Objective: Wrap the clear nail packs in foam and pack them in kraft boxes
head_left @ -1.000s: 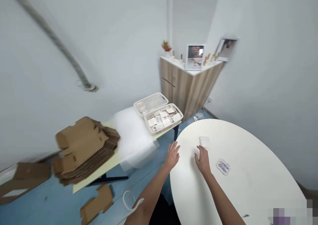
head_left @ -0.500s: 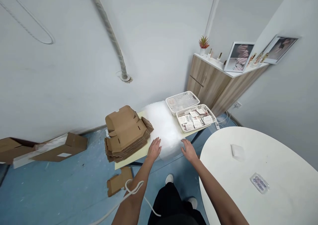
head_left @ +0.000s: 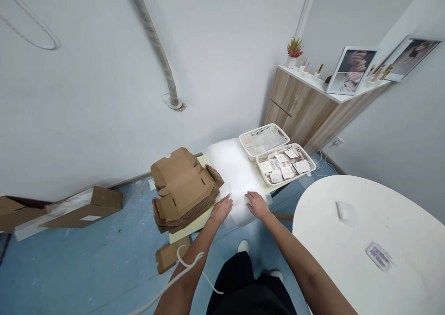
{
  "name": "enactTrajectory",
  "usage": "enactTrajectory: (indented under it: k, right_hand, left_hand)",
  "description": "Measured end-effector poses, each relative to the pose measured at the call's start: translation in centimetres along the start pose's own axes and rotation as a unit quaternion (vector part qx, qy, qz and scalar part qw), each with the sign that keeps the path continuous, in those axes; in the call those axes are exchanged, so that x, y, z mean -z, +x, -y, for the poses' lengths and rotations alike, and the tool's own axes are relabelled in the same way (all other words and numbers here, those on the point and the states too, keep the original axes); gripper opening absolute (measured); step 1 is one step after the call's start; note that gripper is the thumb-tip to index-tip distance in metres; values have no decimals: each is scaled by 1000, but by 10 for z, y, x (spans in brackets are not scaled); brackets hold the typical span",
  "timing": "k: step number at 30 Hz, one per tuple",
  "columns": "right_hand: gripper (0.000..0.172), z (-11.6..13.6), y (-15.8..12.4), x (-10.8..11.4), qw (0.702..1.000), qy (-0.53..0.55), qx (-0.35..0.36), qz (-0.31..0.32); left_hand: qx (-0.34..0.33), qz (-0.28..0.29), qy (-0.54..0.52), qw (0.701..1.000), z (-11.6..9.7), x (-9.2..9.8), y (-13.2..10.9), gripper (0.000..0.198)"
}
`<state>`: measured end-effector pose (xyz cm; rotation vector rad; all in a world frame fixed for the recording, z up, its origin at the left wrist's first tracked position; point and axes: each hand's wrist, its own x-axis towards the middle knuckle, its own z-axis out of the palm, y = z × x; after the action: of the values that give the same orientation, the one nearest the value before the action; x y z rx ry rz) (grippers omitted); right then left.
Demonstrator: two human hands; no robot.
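Both hands of the person were found at the near edge of a yellow-topped table, resting on a translucent white sheet of bubble wrap. The sheet lay lengthwise across the table, between the cardboard and the baskets, with its near end reaching over the table's near edge.

The left hand was at the sheet's left margin, close beside a stack of flattened cardboard boxes. The right hand lay on the sheet's near portion, with its fingers spread and pointing toward the left hand. The hands were apart, just a short gap between them. Neither was clamped on anything; both were open over the wrap.

At the table's far right corner stood two white plastic baskets. The farther basket held clear items, and the nearer basket held printed cards. A white cord crossed the left forearm. A flattened carton lay on the blue floor below the table's near edge.

To the right, a white oval table carried a small clear packet and a blister pack with purple contents. Beyond it, a wooden cabinet stood in the corner, bearing a potted succulent and a framed photograph.
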<state>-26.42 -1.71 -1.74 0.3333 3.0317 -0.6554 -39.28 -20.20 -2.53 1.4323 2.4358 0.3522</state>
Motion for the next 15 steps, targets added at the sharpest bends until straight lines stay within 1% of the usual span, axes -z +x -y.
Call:
enactTrajectory:
  k: [2,4,5,7,9,10,11,13,15]
  right_hand:
    - [44,4,5,2,1000,-4,0,5]
    - [48,7,9,5,1000,-7,3,12]
    - [52,8,10,7,1000,-8,4,16]
    - [66,12,13,10,1000,-5,7,26]
    - [80,16,15,12,1000,6,10,26]
    - [80,17,17,13,1000,15,10,16]
    - [75,17,18,14,1000,26,8,-1]
    - [54,13,19,19,997,54,-15,-52]
    - [37,3,17,27,990,80,-54,-98]
  left_hand:
    - [10,24,-14,1000,1,9,5,21]
    - [6,31,-22,999,2,18,8,21]
    - [2,32,-23,999,2,24,10,21]
    - [-6,33,-24,999,-1,35,11,22]
    - [-18,3,-43,999,-9,49,11,22]
    - [-29,-24,-63,997,-15,56,11,21]
    - [-40,-55,-89,994,-23,64,11,20]
    - [-53,-90,-139,985,-39,79,13,18]
    - [-37,-78,-172,981,-57,93,18,17]
